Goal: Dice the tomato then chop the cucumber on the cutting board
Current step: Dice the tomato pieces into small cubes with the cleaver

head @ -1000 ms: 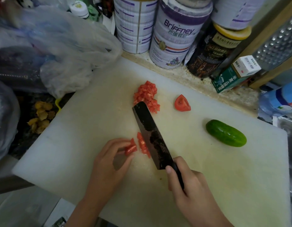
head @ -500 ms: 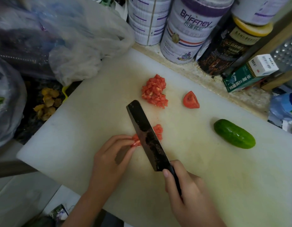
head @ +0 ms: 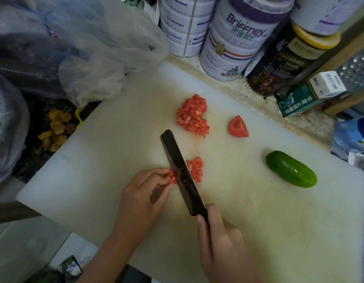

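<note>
On the white cutting board [head: 95,186] my right hand [head: 220,240] grips the handle of a dark cleaver [head: 181,172], its blade down across a tomato strip. My left hand [head: 144,193] pinches the uncut end of that tomato strip [head: 171,178] just left of the blade. Fresh small dice [head: 196,170] lie right of the blade. A larger pile of diced tomato [head: 192,116] sits farther back, with one uncut tomato wedge [head: 238,127] beside it. The whole green cucumber [head: 291,172] lies at the right of the board.
Large tins [head: 238,43], a dark jar [head: 283,64] and a small green box [head: 299,99] stand behind the board. Plastic bags [head: 85,48] bulge over its back-left corner. A metal grater [head: 356,68] leans at the far right.
The cleaver has worked leftward along the tomato strip, leaving more dice to its right. My left hand has stayed pinching the shrinking piece. The view has shifted slightly.
</note>
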A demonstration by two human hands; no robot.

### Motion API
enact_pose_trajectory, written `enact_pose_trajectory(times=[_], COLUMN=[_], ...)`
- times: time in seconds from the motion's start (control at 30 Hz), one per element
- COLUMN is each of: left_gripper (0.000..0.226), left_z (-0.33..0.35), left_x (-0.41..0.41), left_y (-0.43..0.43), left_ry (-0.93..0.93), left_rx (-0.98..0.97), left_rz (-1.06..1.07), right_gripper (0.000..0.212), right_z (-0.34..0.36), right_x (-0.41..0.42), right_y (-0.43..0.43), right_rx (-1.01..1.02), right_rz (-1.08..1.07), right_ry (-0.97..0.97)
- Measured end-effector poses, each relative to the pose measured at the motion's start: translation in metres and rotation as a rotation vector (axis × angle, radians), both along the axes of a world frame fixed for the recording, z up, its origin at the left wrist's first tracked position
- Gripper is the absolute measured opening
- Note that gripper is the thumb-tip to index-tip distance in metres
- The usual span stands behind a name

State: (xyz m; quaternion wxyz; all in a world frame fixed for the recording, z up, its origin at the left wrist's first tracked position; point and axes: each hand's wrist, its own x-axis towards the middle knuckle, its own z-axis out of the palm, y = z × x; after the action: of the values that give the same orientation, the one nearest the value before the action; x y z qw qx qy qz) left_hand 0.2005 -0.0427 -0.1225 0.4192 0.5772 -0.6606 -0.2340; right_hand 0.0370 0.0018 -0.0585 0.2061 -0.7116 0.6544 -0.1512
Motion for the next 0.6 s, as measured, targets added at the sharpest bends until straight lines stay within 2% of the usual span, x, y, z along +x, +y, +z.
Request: enact_pose_trajectory(times=[0.33, 0.37, 0.5, 0.6], left_gripper=[0.009, 0.009, 0.009, 0.01], left_z=[-0.002, -0.002, -0.001, -0.001], left_x=[-0.004, -0.004, -0.004, -0.003], left_y=[0.0, 0.0, -0.001, -0.001], left_ry=[-0.023, -0.021, 0.008, 0.004], left_rx=[0.01, 0.014, 0.046, 0.06], left_rz=[0.032, 0.032, 0.031, 0.024], right_gripper=[0.015, 0.019, 0.057, 0.061], right_z=[-0.014, -0.015, -0.009, -0.007], right_x=[0.028, 0.03, 0.037, 0.037], right_y=[-0.002, -0.006, -0.03, -0.027], right_rx=[0.01, 0.007, 0.018, 0.047], right_rz=[-0.044, -0.026, 0.028, 0.002], right_ry=[0.387, 0.399, 0.387, 0.401])
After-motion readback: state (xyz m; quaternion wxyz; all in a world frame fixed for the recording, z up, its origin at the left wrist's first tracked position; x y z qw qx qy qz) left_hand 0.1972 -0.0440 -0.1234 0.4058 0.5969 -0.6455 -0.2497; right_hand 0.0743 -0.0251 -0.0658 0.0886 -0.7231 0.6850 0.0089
